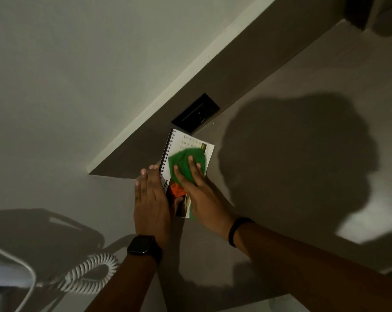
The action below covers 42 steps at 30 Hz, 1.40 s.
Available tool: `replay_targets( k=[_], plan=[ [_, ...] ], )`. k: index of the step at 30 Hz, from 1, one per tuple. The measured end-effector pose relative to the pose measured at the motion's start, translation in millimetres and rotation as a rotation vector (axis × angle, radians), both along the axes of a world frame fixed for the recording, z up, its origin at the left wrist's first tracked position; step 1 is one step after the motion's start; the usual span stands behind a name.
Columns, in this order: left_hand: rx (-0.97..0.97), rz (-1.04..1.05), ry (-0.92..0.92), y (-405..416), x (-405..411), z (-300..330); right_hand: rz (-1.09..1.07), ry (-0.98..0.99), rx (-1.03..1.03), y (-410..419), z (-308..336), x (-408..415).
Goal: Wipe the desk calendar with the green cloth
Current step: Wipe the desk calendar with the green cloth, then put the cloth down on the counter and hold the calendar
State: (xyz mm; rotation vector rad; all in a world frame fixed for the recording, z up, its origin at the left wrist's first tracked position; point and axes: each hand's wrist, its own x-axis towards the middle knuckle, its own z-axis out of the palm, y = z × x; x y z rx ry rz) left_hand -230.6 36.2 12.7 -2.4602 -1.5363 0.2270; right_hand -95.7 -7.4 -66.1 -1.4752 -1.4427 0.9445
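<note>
Dim light is falling across a grey desk surface (280, 154) that is meeting a pale wall, with a black wall socket (196, 113) sitting just beyond the work. Seen from the head camera, the desk calendar (190, 143) is lying near the socket, its black spiral binding (166, 152) facing left. The left hand (151, 199), fingers flat and held together, is bracing the bound edge. The right hand (197, 188), fingers spread, is pressing the green cloth (183, 158) onto the printed page. A white coiled cord (89, 273) is lying well apart at lower left. The calendar is likely light and prone to sliding, its pages thin and creasable, so steadying it along the stiff spiral side seems wisest; the cloth looks soft and pliable.
</note>
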Motion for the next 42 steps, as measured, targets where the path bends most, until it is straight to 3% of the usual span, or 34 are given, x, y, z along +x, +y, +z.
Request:
replay_targets(
  k=[5, 8, 14, 17, 21, 28, 31, 34, 36, 38, 40, 42],
  plan=[
    [0.014, 0.034, 0.000, -4.4, 6.1, 8.0, -0.025, 0.183, -0.187, -26.3, 10.6, 61.9],
    [0.038, -0.038, -0.133, -12.3, 42.4, 9.5, -0.070, 0.150, -0.231, -36.6, 27.4, 131.8],
    [-0.125, 0.025, -0.459, -35.4, 188.5, -34.8, -0.120, -0.325, -0.278, -48.1, 49.9, 272.8],
    [-0.264, 0.033, -0.495, -39.5, 238.4, -72.5, -0.123, -0.639, -0.316, -46.2, 32.2, 318.1],
    [-0.303, 0.036, -0.475, -39.9, 261.7, -116.3, -0.067, -0.895, -0.382, -45.3, -4.1, 342.7],
    [-0.229, 0.049, -0.460, -41.4, 257.9, -146.7, -0.078, -1.044, -0.347, -44.9, -25.4, 341.9],
    [-0.261, 0.072, -0.538, -42.6, 256.1, -137.6, -0.098, -1.061, -0.356, -40.2, -10.8, 328.9],
    [-0.232, 0.336, -0.892, -61.3, 242.5, -120.1, -0.079, -0.911, -0.193, -23.3, 9.3, 292.4],
    [-0.126, 0.554, -1.227, -81.3, 224.4, -108.8, 0.009, -0.594, -0.111, -5.5, 16.5, 252.9],
    [0.027, 0.744, -1.455, -95.9, 197.0, -99.7, 0.095, -0.315, -0.176, 13.5, 23.2, 209.2],
    [0.153, 0.883, -1.590, -100.0, 164.5, -94.9, 0.126, -0.165, -0.243, 32.2, 27.2, 171.5],
    [0.232, 0.892, -1.686, -99.3, 134.6, -92.8, 0.121, -0.058, -0.300, 48.4, 29.0, 144.1]
  ],
)
